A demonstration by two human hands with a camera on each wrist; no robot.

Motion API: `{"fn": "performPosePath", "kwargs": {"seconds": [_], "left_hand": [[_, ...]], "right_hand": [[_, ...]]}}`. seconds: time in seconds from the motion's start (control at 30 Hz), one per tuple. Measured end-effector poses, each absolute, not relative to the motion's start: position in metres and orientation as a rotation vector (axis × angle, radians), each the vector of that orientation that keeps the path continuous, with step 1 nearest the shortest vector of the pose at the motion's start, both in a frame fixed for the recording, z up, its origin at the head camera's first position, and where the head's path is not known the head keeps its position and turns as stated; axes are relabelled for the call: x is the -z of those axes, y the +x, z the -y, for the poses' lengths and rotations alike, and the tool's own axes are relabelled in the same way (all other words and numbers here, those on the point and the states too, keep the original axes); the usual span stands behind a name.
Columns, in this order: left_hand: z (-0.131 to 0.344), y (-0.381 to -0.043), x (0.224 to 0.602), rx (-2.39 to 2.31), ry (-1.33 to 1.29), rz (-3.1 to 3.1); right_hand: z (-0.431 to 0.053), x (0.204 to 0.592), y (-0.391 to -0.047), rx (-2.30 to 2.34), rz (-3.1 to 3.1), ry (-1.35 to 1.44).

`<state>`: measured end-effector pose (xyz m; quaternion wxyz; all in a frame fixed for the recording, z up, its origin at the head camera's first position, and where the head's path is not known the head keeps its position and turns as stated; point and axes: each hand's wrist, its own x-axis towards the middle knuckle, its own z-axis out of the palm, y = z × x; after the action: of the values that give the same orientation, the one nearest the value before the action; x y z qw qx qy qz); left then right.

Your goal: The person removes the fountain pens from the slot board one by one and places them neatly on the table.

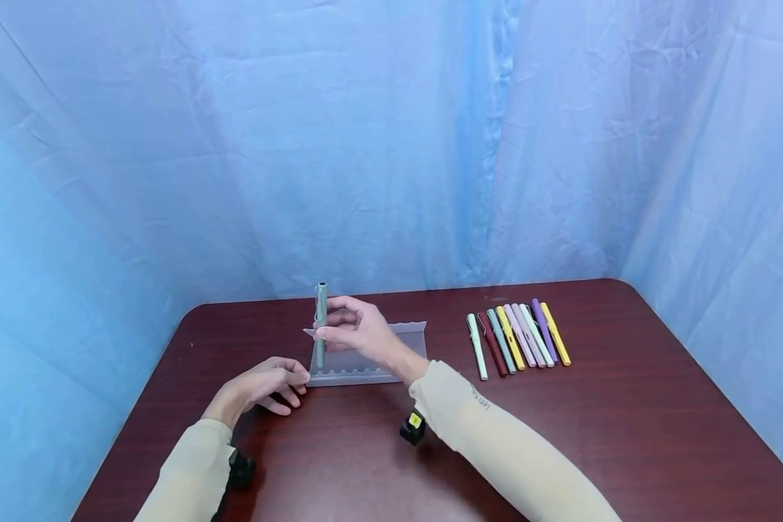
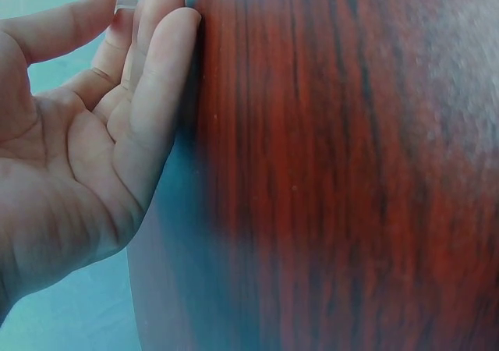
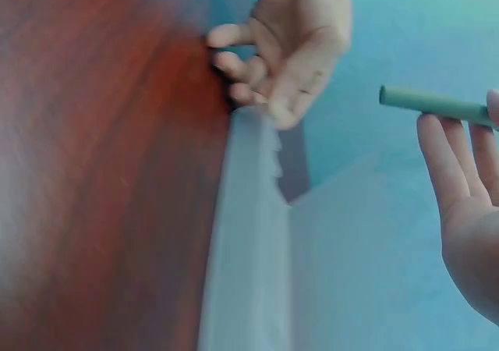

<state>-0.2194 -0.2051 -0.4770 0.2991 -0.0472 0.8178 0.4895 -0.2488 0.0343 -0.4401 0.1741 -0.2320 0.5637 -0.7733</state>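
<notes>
A grey-green capped pen [image 1: 322,319] stands nearly upright in my right hand [image 1: 362,330], pinched between thumb and fingers above the left end of a translucent pen rack [image 1: 359,378]. In the right wrist view, the lower end of the pen [image 3: 433,103] is apart from the rack [image 3: 249,234]. My left hand [image 1: 267,384] pinches the rack's near left corner; in the left wrist view, the thumb and fingers of that hand [image 2: 93,125] meet at a clear edge. Notches run along the rack's front and back edges. No pen is visible in it, though my right hand hides part.
Right of the rack, several capped pens lie side by side, among them a pale green pen [image 1: 478,346], a dark red pen [image 1: 491,344] and a yellow pen [image 1: 555,333]. The dark wood table [image 1: 365,464] ends at a light blue curtain [image 1: 391,145].
</notes>
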Motion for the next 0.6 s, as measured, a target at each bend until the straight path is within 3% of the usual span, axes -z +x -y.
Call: {"fn": "performPosePath", "kwargs": {"seconds": [0.27, 0.6], "left_hand": [[0.206, -0.22, 0.477, -1.307, -0.11, -2.173], [0.209, -0.218, 0.477, -1.31, -0.08, -2.167]], "right_hand": [[-0.072, 0.4, -0.251, 2.004, -1.686, -0.789], [-0.122, 0.376, -0.253, 1.934, -1.78, -0.726]]}}
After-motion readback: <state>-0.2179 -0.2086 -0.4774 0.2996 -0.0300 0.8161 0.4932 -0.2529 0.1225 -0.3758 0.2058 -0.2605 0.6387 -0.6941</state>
